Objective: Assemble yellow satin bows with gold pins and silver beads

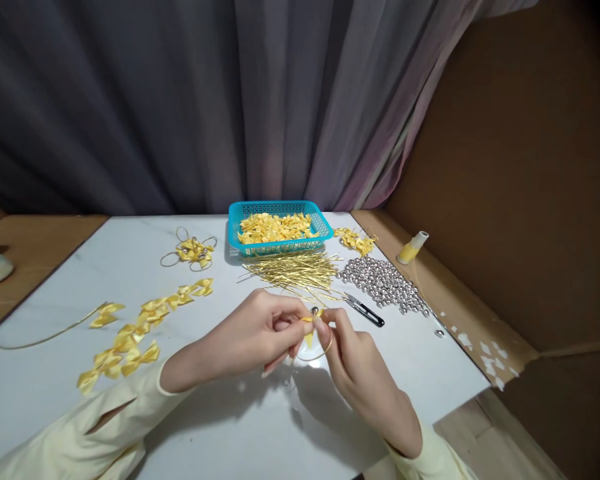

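My left hand (275, 330) and my right hand (353, 353) meet over the front middle of the white table, both closed in a pinch on one small yellow ribbon bow (309, 339). A round silver bell (315, 311) shows at the top of the bow, between my fingertips. From the bow a thin gold cord (314, 359) curves below my fingers in a loop. My fingers cover part of the bow. Just beyond my right hand lies a pair of black-handled thread snips (365, 311), close to a pile of gold twist ties (300, 272).
A blue basket (280, 250) of yellow bows stands at the back. Silver bells (385, 283) lie heaped on the right, near a thread cone (413, 248). Loose bows (127, 337) line the left; looped pieces with bells (194, 251) sit behind them. Paper scraps (495, 353) lie at the right edge.
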Tool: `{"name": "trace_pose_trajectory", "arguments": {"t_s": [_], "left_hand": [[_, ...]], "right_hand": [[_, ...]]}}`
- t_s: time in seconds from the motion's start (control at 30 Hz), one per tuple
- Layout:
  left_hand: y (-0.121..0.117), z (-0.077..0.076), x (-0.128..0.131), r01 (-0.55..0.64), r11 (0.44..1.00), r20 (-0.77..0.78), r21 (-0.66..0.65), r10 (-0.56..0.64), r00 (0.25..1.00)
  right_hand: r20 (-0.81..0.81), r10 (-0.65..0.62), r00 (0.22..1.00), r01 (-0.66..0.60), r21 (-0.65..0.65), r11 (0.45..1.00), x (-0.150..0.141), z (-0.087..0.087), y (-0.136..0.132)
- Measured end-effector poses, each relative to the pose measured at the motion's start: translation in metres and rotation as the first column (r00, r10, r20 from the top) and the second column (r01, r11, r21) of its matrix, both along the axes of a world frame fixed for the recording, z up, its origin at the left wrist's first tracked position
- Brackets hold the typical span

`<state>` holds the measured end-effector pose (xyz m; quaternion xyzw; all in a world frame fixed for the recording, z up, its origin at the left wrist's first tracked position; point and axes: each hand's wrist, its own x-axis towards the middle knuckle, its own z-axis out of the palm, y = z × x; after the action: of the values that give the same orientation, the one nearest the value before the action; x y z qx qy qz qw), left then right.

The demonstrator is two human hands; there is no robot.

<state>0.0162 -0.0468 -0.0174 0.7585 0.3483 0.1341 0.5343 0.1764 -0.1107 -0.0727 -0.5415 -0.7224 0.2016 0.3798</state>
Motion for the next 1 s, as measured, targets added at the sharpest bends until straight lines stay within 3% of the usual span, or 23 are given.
{"name": "trace_pose_trajectory", "arguments": {"t_s": [0.5,0.83,1.0], "left_hand": [[-0.001,0.004,0.0,0.0,1.0,0.01,-0.007,0.0,1.0],[-0.002,0.001,-0.002,-0.01,0.999,-0.028,0.044,0.012,1.0],[-0.003,0.0,-0.003,0.03,0.998,-0.051,0.06,-0.027,0.998]], "right_hand": [[0.055,0.124,0.991,-0.117,-0.106,0.987,0.007,0.001,-0.011],[-0.177,0.149,0.973,-0.182,-0.192,0.964,0.015,0.006,-0.013],[-0.197,0.122,0.973,-0.149,-0.13,0.98,0.02,0.005,-0.007]]}}
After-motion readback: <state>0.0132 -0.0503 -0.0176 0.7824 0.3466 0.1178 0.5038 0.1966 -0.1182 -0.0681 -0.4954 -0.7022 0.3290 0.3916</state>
